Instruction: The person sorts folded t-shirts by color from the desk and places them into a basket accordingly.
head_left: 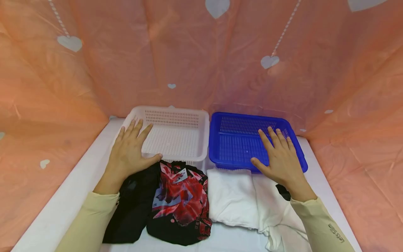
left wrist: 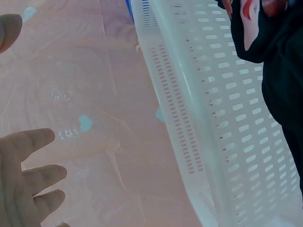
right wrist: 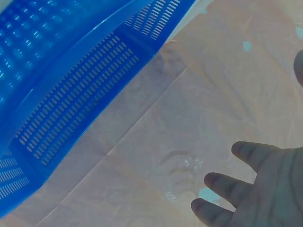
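My left hand (head_left: 127,154) is held with fingers spread over the near left part of a white plastic basket (head_left: 203,140), holding nothing. Over the right side of a blue plastic basket (head_left: 217,140), my right hand (head_left: 281,162) spreads its fingers too, also bare. In front of the white basket lie a folded black garment (head_left: 135,206) and a folded black garment with a red floral print (head_left: 182,199). A folded white garment (head_left: 233,199) lies before the blue basket, and beside it another white garment (head_left: 270,206) is partly hidden by the right forearm. Both baskets hold nothing.
The baskets stand side by side at the back of a white table (head_left: 78,182). Orange sheeting (head_left: 189,52) with pale hearts encloses the back and both sides. A small black patch (head_left: 283,192) shows beside the right wrist.
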`<act>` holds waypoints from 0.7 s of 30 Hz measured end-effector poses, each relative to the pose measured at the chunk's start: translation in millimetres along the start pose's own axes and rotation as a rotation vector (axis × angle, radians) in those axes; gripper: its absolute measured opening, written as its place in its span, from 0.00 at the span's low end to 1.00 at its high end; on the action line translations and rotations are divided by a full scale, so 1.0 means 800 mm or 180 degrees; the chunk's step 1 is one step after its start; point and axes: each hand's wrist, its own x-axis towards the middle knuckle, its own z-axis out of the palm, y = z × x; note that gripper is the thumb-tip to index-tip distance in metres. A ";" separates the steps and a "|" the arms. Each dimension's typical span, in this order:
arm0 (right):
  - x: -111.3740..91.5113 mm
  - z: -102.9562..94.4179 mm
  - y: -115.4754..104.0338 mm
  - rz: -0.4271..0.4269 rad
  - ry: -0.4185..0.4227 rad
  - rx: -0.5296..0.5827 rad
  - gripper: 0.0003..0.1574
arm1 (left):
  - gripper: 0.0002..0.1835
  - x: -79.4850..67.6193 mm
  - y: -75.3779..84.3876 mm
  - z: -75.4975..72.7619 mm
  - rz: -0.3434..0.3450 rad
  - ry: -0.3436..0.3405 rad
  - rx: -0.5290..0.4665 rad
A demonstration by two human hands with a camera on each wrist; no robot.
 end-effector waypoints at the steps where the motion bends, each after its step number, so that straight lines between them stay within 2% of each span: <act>1: 0.000 0.000 -0.001 -0.0006 0.0005 -0.0001 0.57 | 0.53 -0.002 0.000 -0.001 -0.0009 -0.0016 -0.0009; 10: -0.002 -0.004 -0.014 -0.0052 -0.0057 -0.0031 0.56 | 0.53 -0.018 0.002 -0.008 0.0032 0.0006 0.0010; 21: -0.015 -0.002 -0.039 -0.0312 0.0170 0.0178 0.55 | 0.51 -0.043 0.015 -0.002 0.0291 0.0260 -0.0097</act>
